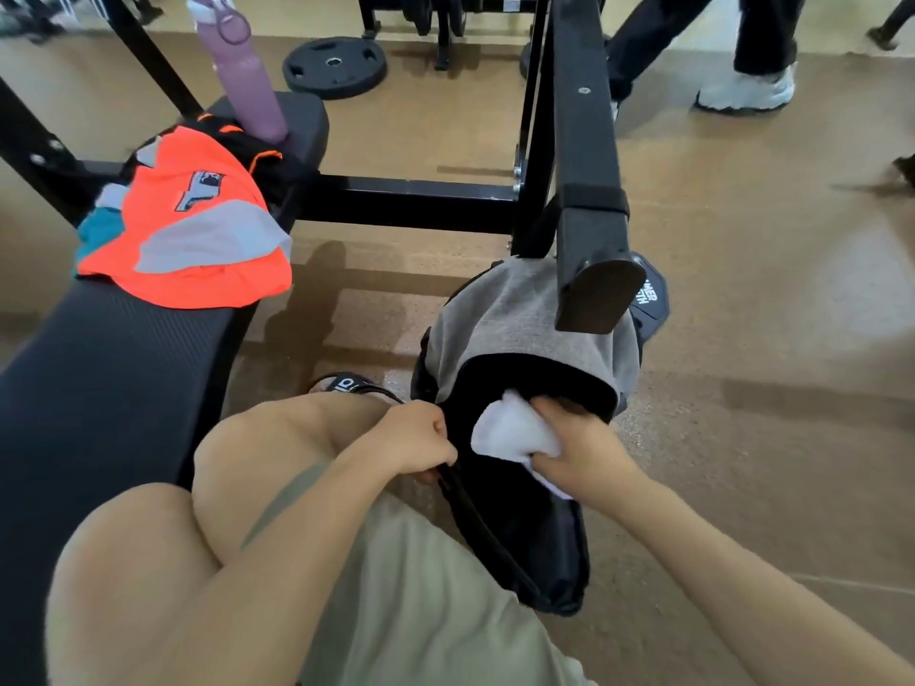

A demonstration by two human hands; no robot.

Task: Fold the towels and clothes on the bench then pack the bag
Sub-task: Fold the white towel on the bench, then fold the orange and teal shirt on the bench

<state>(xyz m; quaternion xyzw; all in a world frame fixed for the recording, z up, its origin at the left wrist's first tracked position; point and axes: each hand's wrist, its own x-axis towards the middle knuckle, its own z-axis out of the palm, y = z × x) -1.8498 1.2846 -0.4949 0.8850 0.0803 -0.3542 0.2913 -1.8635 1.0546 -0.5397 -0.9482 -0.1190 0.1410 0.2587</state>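
A grey and black bag stands open on the floor to the right of my knees. My left hand is shut on the near edge of the bag's opening and holds it apart. My right hand grips a folded white towel, which sits at the mouth of the bag, partly inside. On the black bench at the left lies a folded pile of clothes, an orange and grey shirt on top with teal and black pieces under it.
A purple water bottle stands on the bench behind the clothes. A black rack frame leans over the bag. A weight plate lies on the floor beyond. Another person's legs and white shoe are at the top right.
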